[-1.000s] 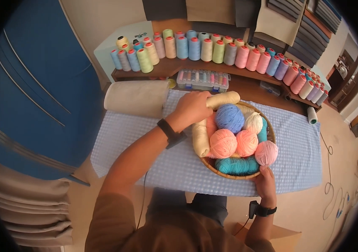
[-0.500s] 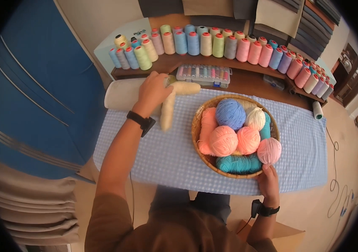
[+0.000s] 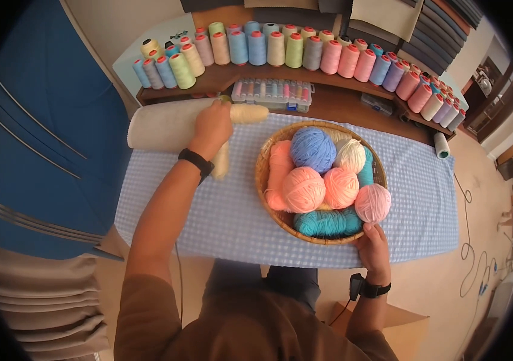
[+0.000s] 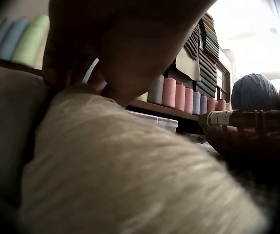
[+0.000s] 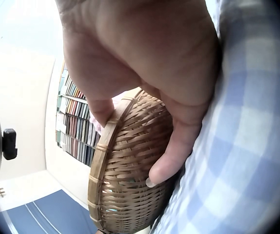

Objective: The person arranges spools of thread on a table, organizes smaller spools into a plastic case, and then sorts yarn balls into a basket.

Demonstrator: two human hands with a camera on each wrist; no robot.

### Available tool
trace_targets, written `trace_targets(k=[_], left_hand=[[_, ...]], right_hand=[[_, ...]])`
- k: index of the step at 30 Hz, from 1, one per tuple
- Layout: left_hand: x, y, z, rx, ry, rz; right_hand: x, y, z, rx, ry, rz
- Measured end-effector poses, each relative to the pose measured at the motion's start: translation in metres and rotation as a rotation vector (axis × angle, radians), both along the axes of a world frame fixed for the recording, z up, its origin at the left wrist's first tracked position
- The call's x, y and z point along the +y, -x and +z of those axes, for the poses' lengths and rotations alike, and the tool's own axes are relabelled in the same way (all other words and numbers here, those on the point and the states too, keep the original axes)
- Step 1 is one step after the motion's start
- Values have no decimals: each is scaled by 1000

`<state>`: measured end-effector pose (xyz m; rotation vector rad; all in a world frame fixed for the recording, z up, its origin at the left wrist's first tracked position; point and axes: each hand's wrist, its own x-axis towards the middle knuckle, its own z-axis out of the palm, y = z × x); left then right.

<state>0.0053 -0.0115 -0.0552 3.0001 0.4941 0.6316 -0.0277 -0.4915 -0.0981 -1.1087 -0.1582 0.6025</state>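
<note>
Cream yarn lies in two lengths at an angle, one pointing right and one toward the table's front. My left hand grips it where the lengths meet, beside the beige fabric roll. In the left wrist view, my fingertips are at the end of a thick cream skein. My right hand holds the near right rim of a wicker basket, with fingers against its woven side. The basket holds a blue yarn ball, coral balls, a white ball, a pink ball and teal skeins.
A blue checked cloth covers the table. Behind it, a curved wooden shelf carries rows of thread cones, with a clear box of small spools below. A single cone lies at the back right. A blue cabinet stands at left.
My left hand has moved the cream yarn from the basket's left side leftward to the fabric roll, then a little lower. My right hand stays at the basket rim. The head view has shifted slightly.
</note>
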Motion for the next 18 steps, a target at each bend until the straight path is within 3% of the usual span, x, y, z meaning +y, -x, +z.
trace_targets(k=[9,12,15,18], left_hand=[[11,15,11,-254,292,-81],[15,10,2,-167,207,2],[3,8,3,-165,14,-29],[-11,9,11,-312,-60,-194]], right_hand=[[-3,1,0,22,51,-38],[-9,-1,6,9,75,-57],[-12,-8,2,12,53,-58],[-18,-13,-4,2,64,-11]])
